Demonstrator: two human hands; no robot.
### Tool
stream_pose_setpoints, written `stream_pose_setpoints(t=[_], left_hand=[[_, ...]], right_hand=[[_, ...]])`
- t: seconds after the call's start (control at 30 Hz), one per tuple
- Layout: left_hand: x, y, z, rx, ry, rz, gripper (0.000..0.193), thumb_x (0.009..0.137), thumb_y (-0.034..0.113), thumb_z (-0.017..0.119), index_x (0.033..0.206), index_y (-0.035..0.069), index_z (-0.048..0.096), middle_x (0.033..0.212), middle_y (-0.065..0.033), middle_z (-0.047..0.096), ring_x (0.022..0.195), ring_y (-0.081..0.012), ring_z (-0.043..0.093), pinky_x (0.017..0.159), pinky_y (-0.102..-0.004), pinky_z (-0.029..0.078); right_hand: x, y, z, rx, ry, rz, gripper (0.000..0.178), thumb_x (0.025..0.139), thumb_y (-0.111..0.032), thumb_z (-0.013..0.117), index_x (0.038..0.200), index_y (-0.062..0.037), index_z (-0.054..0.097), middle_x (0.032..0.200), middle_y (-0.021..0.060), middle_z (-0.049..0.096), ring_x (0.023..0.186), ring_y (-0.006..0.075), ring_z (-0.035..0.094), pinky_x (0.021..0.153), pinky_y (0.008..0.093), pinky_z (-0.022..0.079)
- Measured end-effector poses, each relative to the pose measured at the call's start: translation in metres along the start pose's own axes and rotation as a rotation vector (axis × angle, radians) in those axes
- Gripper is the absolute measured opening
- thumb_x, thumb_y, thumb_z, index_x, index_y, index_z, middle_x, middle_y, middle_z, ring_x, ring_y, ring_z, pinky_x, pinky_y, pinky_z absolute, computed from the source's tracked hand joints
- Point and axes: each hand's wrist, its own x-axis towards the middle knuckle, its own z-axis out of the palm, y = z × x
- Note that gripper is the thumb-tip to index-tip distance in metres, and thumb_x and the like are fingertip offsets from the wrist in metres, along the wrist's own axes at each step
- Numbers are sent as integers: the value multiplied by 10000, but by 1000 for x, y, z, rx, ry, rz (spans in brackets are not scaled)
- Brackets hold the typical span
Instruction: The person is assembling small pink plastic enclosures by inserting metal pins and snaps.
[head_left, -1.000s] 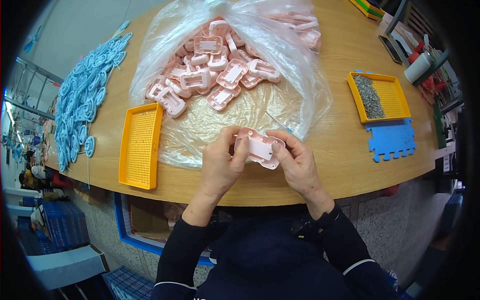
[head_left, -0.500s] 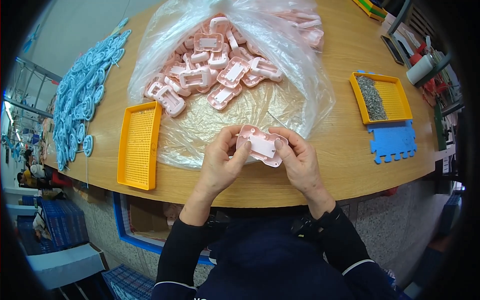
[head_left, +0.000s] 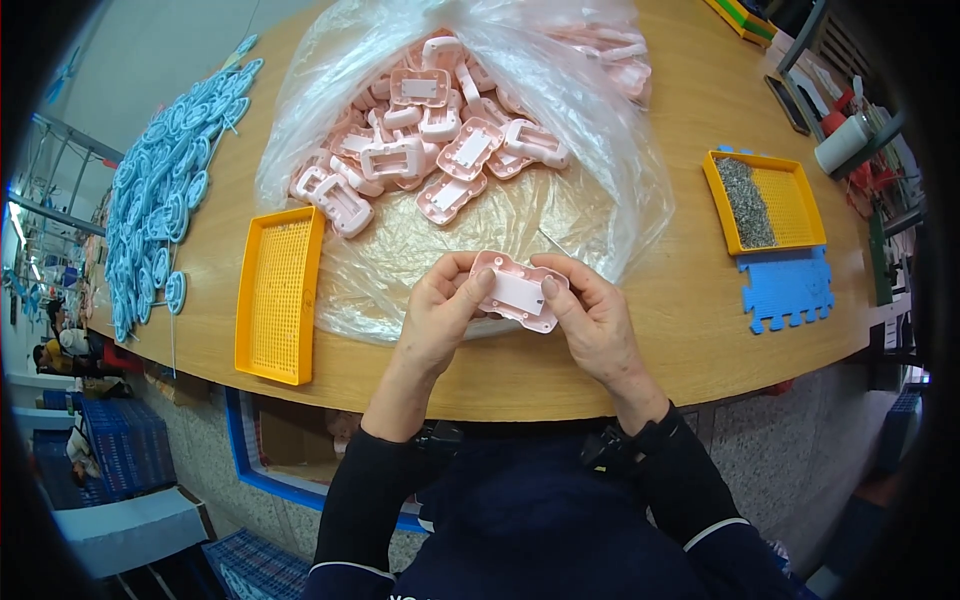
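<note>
Light-blue plastic loops [head_left: 165, 190] lie heaped at far left on a wooden surface [head_left: 690, 340]; next comes a yellow tray [head_left: 277, 295], its perforated base showing; then an open, clear plastic bag [head_left: 590, 160], holding a loose pile of pink casings [head_left: 470, 150]; over the bag's near edge, the left hand [head_left: 438, 318] and right hand [head_left: 598, 322] pinch one pink shell [head_left: 518, 292] by its ends, hollow side up; at right, another yellow tray [head_left: 790, 205] holds small grey pieces [head_left: 748, 205] along its left half and rests on a blue foam mat [head_left: 787, 290].
</note>
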Motion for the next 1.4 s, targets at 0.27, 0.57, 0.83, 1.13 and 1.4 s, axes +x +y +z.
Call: stream_pose_setpoints(t=[0.27, 0.57, 0.83, 1.13, 1.4], left_hand=[[18, 1, -7, -91, -36, -22, 288, 937, 202, 596, 1140, 7, 537, 1038, -97, 643, 897, -157, 648, 751, -306, 571], [25, -2, -11, -183, -30, -98, 234, 937, 207, 593, 1107, 51, 558, 1020, -75, 644, 887, -147, 646, 736, -303, 576], [28, -5, -9, -228, -29, -88, 216, 931, 194, 600, 1098, 63, 562, 1012, -77, 643, 892, -160, 646, 738, -324, 583], [38, -9, -8, -120, 0, -50, 267, 922, 169, 610, 1151, 51, 542, 1039, -72, 632, 904, -158, 638, 729, -310, 579], [40, 4, -4, -146, -45, -83, 315, 926, 156, 603, 1205, 34, 522, 1068, -66, 628, 915, -137, 629, 721, -271, 561]], right_hand=[[17, -1, -2, -91, -4, -19, 299, 956, -163, 548, 1166, 48, 579, 920, 72, 649, 833, 91, 586, 741, 235, 490], [25, 3, -5, -175, -13, -46, 293, 944, -163, 555, 1158, 35, 588, 872, 83, 646, 766, 105, 586, 698, 251, 488], [27, 5, -6, -212, -14, -74, 291, 944, -162, 551, 1157, 34, 588, 895, 95, 648, 784, 112, 595, 700, 259, 492], [31, 12, -7, -190, -12, -82, 287, 933, -133, 560, 1162, 38, 582, 936, 112, 635, 832, 129, 597, 734, 263, 488], [42, 14, -13, -24, 27, 14, 287, 970, -188, 539, 1158, 22, 596, 900, 40, 651, 805, 70, 575, 721, 209, 479]])
